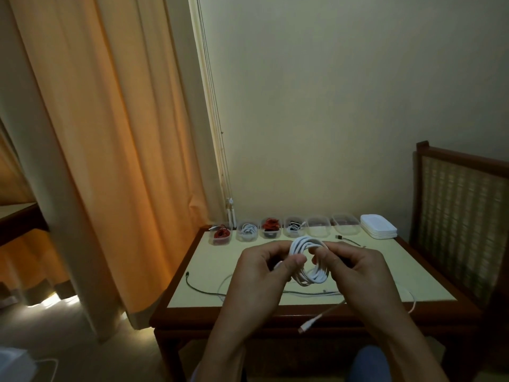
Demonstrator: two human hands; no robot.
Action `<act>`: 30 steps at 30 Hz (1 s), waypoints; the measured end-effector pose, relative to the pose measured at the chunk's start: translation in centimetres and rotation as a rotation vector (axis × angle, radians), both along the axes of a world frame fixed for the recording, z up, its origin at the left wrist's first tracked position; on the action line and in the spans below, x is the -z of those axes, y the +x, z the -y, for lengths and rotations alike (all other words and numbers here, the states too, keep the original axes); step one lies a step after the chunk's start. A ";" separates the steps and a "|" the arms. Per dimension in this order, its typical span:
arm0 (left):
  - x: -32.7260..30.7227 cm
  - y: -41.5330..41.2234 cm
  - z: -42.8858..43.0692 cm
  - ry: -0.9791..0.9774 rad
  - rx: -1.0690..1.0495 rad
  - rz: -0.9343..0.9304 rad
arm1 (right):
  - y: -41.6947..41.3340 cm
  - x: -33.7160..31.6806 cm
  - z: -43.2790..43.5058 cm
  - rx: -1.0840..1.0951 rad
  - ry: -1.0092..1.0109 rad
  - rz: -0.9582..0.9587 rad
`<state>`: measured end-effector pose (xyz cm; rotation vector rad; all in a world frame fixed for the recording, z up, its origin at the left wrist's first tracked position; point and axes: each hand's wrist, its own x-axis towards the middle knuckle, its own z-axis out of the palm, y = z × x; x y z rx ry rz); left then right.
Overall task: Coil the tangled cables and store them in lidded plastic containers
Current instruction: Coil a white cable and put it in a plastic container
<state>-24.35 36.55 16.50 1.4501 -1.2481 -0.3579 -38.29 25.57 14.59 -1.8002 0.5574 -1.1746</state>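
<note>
A white cable coil [309, 261] is held above the table between both hands. My left hand [261, 274] pinches the coil's left side. Its right side is gripped by my right hand [358, 268]. A loose end with a white plug [304, 328] hangs below the table's front edge. Along the back stand several clear plastic containers: one with a red cable [221, 235], one with a white cable [247, 231], one with red and black [270, 229], one with black and white [295, 227], and two empty ones [318, 226] [345, 224]. White lids [378, 230] are stacked at the back right.
A dark cable [198, 288] and a pale cable [352, 240] lie loose on the cream-topped wooden table [209, 266]. Orange curtains [110, 161] hang at the left. A wooden chair with a woven back [462, 205] stands at the right.
</note>
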 end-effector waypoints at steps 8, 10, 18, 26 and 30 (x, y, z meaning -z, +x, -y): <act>-0.2 2.2 0.2 -0.038 -0.053 -0.179 | 0.1 0.2 0.4 -0.143 -0.040 -0.029; -0.4 3.5 0.0 -0.101 -0.027 -0.432 | -0.1 0.8 0.9 -0.127 -0.098 -0.097; -1.1 6.0 -1.0 -0.230 -0.106 -0.514 | 0.5 3.5 1.6 -0.116 -0.003 -0.199; 0.0 5.6 0.0 -0.158 -0.260 -0.264 | 0.4 1.8 0.5 -0.211 0.229 0.084; 0.1 5.2 0.4 -0.149 -0.271 -0.274 | 0.4 2.0 0.3 -0.194 0.177 0.099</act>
